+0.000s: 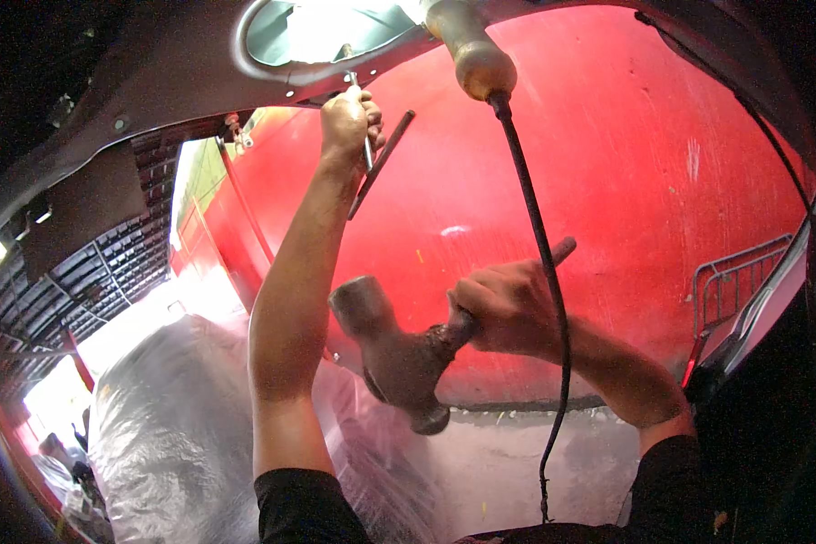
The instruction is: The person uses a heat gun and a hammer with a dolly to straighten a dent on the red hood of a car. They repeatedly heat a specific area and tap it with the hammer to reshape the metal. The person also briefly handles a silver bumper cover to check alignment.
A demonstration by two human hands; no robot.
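Note:
Raised up high, my left hand (346, 125) is closed around a slim metal rod (368, 152). The rod's upper end meets the lower edge of a dark metal panel (181, 77), beside a large oval opening; whether its tip is a chisel or something else, I cannot tell. Lower and to the right, my right hand (508, 304) grips the handle of a hammer (394, 349) with a heavy, worn head. The hammer head hangs below my left hand, apart from the rod. A dark narrow bar (383, 166) shows just right of my left hand.
A work lamp (476, 59) hangs at the top, its black cord (539, 218) running down in front of my right wrist. Behind stands a red wall (607, 136). Clear plastic sheeting (172, 426) covers something bulky at lower left. A metal railing (734, 272) is at right.

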